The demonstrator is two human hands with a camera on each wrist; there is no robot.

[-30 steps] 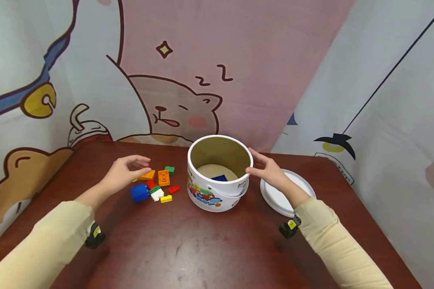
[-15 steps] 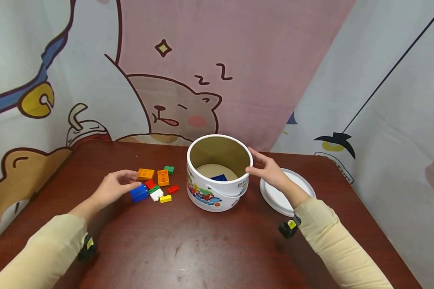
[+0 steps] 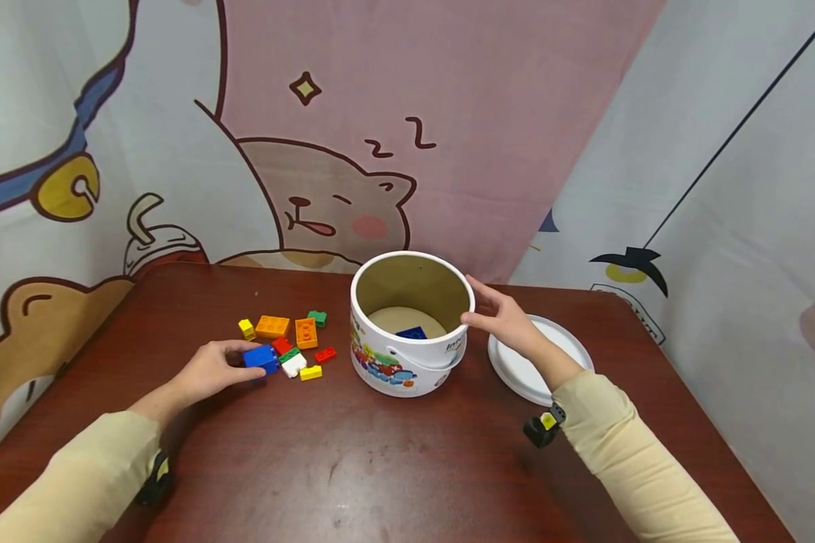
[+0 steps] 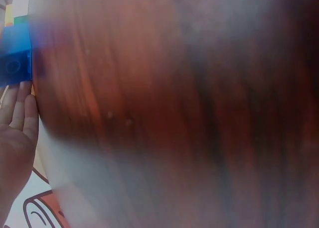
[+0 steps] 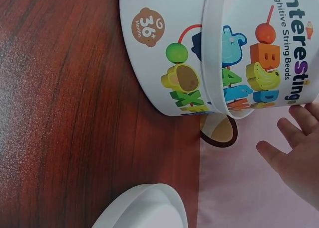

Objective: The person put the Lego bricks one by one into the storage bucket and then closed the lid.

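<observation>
My left hand [image 3: 207, 371] pinches a blue building brick [image 3: 261, 360] at the left edge of a small pile, thumb on its near side and fingers on its far side. In the left wrist view the same blue brick [image 4: 16, 54] shows at the fingertips. Bricks about it are white [image 3: 294, 366], orange [image 3: 272, 326], red, green and yellow. My right hand [image 3: 505, 324] touches the rim of a white round bucket [image 3: 397, 377] from the right, fingers spread. Inside the bucket lies a dark blue brick [image 3: 411, 333]. In the right wrist view the thumb is hidden.
A white round lid [image 3: 543, 377] lies on the table right of the bucket, partly under the right forearm. The bucket's white handle [image 5: 213, 54] hangs down its front. A cartoon-printed curtain [image 3: 489, 151] stands behind the brown table [image 3: 380, 475].
My left hand has moved left and toward me, from above the orange brick to the blue brick, which it now pinches. A yellow brick is uncovered. My right hand stays at the rim.
</observation>
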